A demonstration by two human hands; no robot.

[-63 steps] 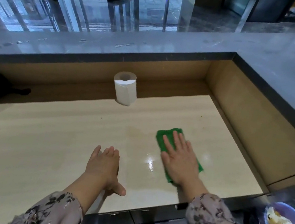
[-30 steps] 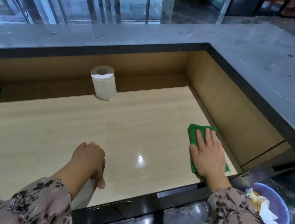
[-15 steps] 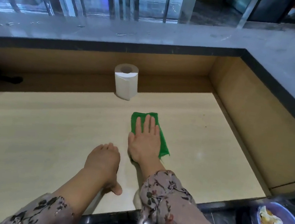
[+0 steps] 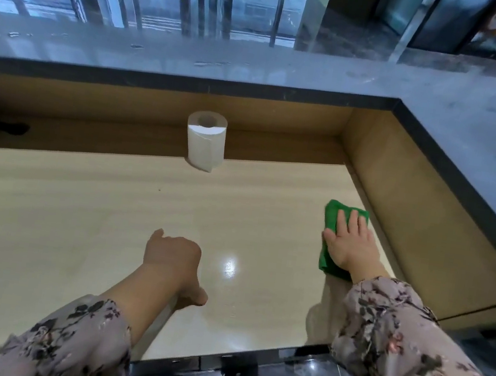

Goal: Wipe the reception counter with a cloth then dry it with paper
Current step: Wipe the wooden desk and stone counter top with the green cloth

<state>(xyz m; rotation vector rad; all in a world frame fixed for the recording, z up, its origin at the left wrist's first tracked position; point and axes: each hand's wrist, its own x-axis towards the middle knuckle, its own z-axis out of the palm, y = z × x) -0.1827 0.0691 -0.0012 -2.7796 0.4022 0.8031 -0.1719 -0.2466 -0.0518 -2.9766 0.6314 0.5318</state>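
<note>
The pale bench (image 4: pixel 77 211) shows a glossy patch near its middle. We have swept the green cloth (image 4: pixel 332 212) from the centre out beside the right wall, our right hand (image 4: pixel 350 246) pressing it flat with straight fingers. Our left hand (image 4: pixel 171 256) braces, fingers curled on nothing. The paper roll (image 4: pixel 205 142) stands untouched at the back: drying remains.

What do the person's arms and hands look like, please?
Both arms wear long sleeves, the left sleeve and right sleeve in dusty pink-grey fabric with a dark floral print. The left hand and right hand are bare: no gloves, rings or watch visible.
</note>
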